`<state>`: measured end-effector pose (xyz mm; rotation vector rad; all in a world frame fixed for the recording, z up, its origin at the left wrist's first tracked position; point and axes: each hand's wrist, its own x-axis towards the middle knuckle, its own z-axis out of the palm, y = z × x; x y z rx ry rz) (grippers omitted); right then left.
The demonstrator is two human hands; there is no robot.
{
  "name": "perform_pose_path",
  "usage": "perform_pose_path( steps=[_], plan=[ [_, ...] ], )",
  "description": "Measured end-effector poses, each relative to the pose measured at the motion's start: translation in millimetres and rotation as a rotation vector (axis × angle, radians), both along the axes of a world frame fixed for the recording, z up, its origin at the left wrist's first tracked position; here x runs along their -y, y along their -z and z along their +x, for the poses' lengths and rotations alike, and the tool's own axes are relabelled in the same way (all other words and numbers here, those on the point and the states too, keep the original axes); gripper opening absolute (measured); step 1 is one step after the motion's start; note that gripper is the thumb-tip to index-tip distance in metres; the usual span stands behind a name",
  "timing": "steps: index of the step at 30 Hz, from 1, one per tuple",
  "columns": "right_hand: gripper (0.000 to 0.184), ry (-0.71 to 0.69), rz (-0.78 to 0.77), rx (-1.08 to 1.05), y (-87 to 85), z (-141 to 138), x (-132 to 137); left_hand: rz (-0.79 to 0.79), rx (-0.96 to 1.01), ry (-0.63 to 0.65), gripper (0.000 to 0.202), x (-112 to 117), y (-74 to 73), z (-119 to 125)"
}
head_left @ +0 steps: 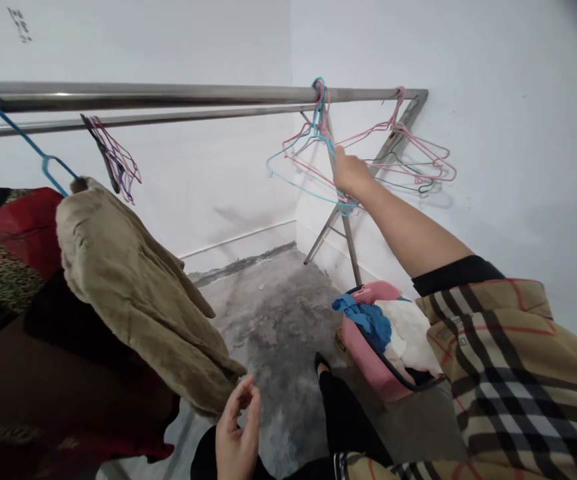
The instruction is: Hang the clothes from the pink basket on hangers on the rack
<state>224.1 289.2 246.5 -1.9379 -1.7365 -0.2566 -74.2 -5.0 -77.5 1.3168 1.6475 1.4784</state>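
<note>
The right hand closes around a turquoise wire hanger hooked among pink wire hangers on a horizontal steel rail, while the left hand, loosely curled and empty, hangs near a tan suede-like jacket.
</note>
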Motion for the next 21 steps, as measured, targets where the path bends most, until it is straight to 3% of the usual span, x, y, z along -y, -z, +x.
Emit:
perform_pose_path(
  steps=[5,8,13,17,21],
  plan=[
    [0.051,0.199,0.051,0.040,-4.6,48,-16,-0.044,0.012,-0.007,0.052,-5,6.0,0],
    [0.053,0.243,0.076,0.055,-5.4,67,-16,-0.069,0.013,-0.016,0.055,-8,7.1,0],
    [0.049,0.199,0.057,0.058,0.3,74,-7,-0.088,-0.016,0.006,0.052,-10,6.0,0],
    [0.068,0.139,-0.028,0.040,13.3,73,9,-0.078,0.003,0.028,0.048,-7,-1.3,5],
    [0.069,0.030,0.030,-0.029,26.9,76,31,-0.082,0.061,0.056,0.045,-8,-9.1,14]
  ],
)
